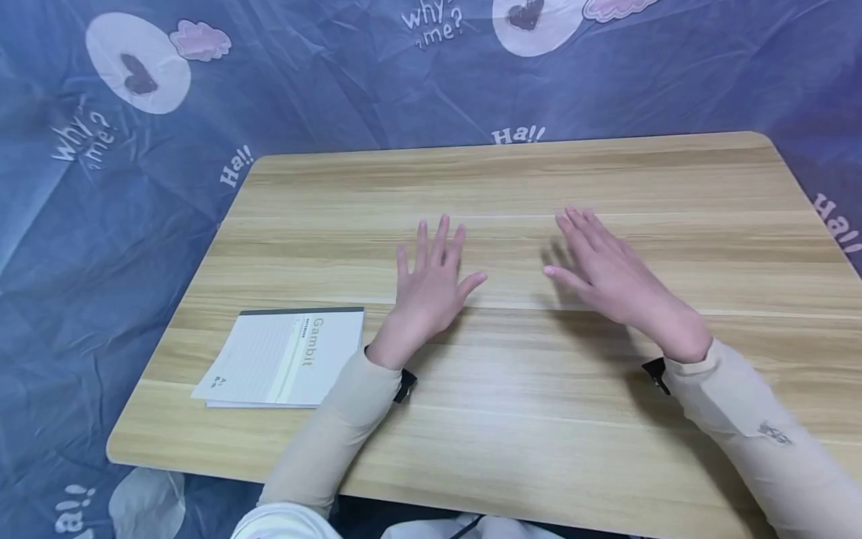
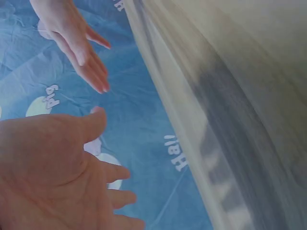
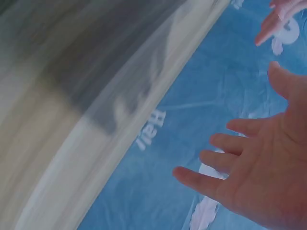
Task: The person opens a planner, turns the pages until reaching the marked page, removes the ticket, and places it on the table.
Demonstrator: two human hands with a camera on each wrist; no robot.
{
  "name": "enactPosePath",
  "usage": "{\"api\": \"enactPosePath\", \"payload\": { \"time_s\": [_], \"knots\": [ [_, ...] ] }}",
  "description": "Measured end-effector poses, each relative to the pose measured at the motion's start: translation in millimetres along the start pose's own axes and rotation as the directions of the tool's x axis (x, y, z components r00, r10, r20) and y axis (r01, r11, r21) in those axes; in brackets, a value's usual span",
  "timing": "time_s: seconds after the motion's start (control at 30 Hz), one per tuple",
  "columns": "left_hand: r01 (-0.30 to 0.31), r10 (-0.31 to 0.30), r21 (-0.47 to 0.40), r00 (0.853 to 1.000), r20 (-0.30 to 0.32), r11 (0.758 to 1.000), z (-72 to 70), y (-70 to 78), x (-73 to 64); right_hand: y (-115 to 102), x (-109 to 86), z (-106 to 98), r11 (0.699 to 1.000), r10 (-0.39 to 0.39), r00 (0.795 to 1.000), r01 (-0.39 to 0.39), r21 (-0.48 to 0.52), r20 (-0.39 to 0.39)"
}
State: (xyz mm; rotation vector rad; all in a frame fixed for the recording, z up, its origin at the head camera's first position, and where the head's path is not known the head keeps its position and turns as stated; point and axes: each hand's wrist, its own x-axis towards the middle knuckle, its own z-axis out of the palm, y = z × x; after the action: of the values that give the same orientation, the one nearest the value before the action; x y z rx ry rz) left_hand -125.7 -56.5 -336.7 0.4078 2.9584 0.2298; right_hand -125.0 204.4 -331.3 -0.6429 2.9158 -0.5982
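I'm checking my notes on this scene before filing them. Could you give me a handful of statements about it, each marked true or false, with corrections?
1. The notepad lies nearer the left hand than the right hand. True.
2. The right hand grips the notepad. False: it holds nothing, and its fingers are extended.
3. A dark strip runs along the notepad's edge farthest from the person. True.
4. The two hands are clasped together. False: they are apart, with a gap between them.
5. The sheet beyond the table is plain red. False: it is blue, with printed words and shapes.
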Motion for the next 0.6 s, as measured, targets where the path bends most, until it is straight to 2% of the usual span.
{"api": "enactPosePath", "payload": {
  "time_s": [0.17, 0.3, 0.47, 0.6],
  "knots": [
    [0.021, -0.022, 0.008, 1.0, 0.01, 1.0, -5.4, -6.4, -20.2, -18, 8.6, 11, 0.994, -0.108, 0.994, 0.108, 0.025, 0.016],
    [0.05, -0.05, 0.001, 0.999, 0.016, 0.999, -10.1, -16.6, -38.1, -35, 16.4, 23, 0.978, -0.2, 0.98, 0.198, 0.059, 0.022],
    [0.103, -0.102, -0.031, 0.995, 0.014, 0.994, -13.7, -38.6, -61.3, -62, 24.3, 39, 0.941, -0.334, 0.942, 0.332, 0.073, 0.021],
    [0.156, -0.155, -0.077, 0.988, 0.022, 0.985, -18.4, -63.7, -77.9, -85, 28.9, 52, 0.915, -0.399, 0.915, 0.393, 0.093, 0.055]
  ]
}}
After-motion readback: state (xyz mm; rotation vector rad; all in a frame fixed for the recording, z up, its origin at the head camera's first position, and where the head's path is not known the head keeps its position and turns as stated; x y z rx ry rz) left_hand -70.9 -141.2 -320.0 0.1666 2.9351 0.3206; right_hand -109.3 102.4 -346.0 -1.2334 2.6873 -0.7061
